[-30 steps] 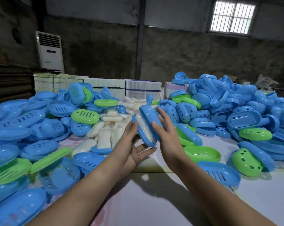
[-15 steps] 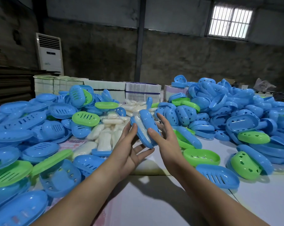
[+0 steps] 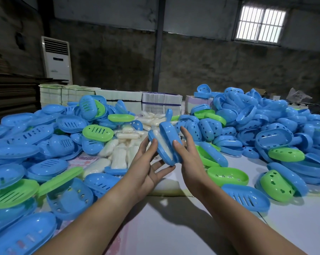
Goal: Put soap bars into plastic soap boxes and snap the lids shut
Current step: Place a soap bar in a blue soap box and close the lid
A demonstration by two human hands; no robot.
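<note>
head view: both hands hold one blue soap box (image 3: 164, 146) up above the white table (image 3: 173, 227), tilted on edge, with the pale soap bar (image 3: 162, 143) showing in the gap between its two halves. the left hand (image 3: 148, 168) cups the box from about 8 o'clock, thumb pressed on the near shell and fingers spread underneath; the right hand (image 3: 189, 159) grips it from 3 o'clock, thumb on the lid and fingers behind. compared with half a second ago the halves sit a little closer together, the gap still not shut, and the hands have hardly moved. loose soap bars (image 3: 118, 153) lie at 10 o'clock of the box, a green tray (image 3: 227, 175) at 4 o'clock, and blue shells (image 3: 265, 126) are heaped at 2 o'clock.
</note>
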